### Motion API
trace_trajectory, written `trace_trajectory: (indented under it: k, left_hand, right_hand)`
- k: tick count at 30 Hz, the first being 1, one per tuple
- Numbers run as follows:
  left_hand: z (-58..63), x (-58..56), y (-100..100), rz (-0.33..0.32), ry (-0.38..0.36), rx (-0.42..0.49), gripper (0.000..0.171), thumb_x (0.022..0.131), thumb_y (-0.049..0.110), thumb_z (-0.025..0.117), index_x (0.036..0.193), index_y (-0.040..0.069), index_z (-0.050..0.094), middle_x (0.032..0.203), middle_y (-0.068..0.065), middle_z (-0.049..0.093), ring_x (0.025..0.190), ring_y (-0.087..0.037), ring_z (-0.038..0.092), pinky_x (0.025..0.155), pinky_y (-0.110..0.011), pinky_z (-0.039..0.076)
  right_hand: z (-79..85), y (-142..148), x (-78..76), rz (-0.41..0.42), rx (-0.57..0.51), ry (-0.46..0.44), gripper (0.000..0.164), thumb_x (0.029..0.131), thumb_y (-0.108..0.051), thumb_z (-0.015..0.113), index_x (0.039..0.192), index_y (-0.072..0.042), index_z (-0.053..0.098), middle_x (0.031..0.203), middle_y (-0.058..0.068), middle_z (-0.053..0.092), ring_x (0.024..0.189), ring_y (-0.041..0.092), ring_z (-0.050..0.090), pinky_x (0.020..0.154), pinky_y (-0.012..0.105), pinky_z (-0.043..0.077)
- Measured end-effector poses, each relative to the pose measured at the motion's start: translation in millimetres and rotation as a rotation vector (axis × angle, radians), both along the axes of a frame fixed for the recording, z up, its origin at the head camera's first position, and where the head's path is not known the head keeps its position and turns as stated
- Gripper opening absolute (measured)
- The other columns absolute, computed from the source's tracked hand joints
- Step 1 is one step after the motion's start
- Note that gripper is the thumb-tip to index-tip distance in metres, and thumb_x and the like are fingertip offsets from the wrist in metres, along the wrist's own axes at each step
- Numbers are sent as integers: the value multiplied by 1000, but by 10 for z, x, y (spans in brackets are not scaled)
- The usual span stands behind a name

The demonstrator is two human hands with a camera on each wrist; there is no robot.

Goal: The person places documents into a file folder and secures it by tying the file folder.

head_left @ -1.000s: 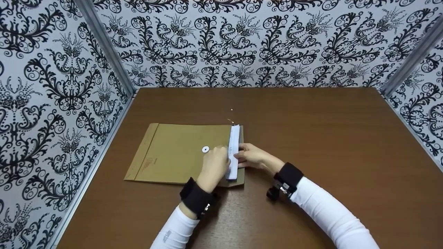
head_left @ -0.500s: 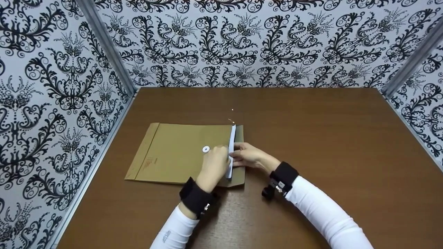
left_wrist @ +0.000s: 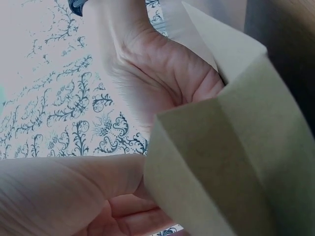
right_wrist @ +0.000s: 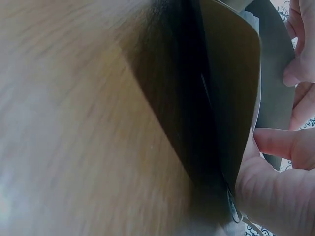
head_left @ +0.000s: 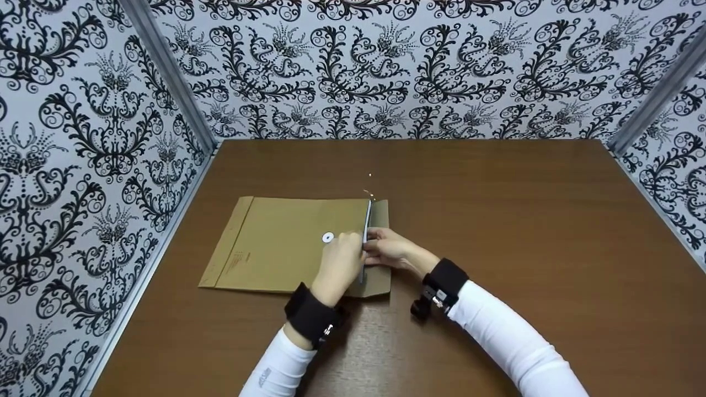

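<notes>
A large brown string-tie envelope (head_left: pixel 287 248) lies on the table, its opening and flap (head_left: pixel 379 281) toward the right. The left hand (head_left: pixel 342 262) pinches the upper panel at the opening; in the left wrist view the left hand's thumb (left_wrist: pixel 118 172) touches the brown panel. At the opening, the right hand (head_left: pixel 391 249) holds the outer edge of some white papers (head_left: pixel 367 218), most of which are hidden inside. In the right wrist view a thin white paper edge (right_wrist: pixel 258 98) shows between the envelope's layers, beside the right hand (right_wrist: pixel 275 182). Its fingertips are partly hidden.
The brown wooden table (head_left: pixel 496 220) stretches around the envelope. A white round button (head_left: pixel 328 237) sits on the upper panel. A thin string (head_left: pixel 369 193) reaches past the opening's far edge. Patterned walls (head_left: pixel 386 71) stand behind and at both sides.
The right hand has moved left, and the white papers have slid deeper into the envelope, from a wide strip to a thin edge. The left hand has stayed at the opening.
</notes>
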State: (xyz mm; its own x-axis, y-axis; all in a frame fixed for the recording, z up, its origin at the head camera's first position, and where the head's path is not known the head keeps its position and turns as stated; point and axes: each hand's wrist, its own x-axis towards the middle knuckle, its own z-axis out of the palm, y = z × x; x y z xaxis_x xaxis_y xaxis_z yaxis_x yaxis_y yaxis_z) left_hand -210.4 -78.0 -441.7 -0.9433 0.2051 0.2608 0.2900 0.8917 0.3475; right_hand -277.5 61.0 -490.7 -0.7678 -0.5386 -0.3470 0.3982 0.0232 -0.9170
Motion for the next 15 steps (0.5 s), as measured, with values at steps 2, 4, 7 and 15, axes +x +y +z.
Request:
trace_trajectory:
  k: [2,4,7,15]
  left_hand:
    - [8,-11,-3,-1,-20,9,4,85,0,69,81,-2,67,87,-21,75,77,-39,74,63,-50,59]
    - [16,-15,-7,-3,-31,11,4,84,0,68,81,-2,68,88,-20,76,78,-38,74,63,-50,59]
    - [26,-17,-14,-7,-39,19,4,84,0,66,82,-2,70,89,-20,76,78,-38,74,63,-51,59]
    - [46,-14,-36,-26,-48,25,6,85,-1,68,90,-3,71,92,-21,76,82,-37,75,65,-51,60]
  right_hand:
    - [-9,-18,2,-5,3,-1,48,101,7,37,148,9,34,110,3,60,86,8,68,79,23,58]
    - [-17,-37,7,-13,2,-1,49,100,8,37,148,9,34,114,5,58,86,9,68,79,23,58]
    - [-24,-67,13,-22,-3,0,49,100,7,36,148,9,35,116,5,56,86,9,67,79,23,57]
    - [-41,-117,11,-41,-12,0,32,102,6,36,133,4,44,101,-2,60,80,6,66,73,22,55]
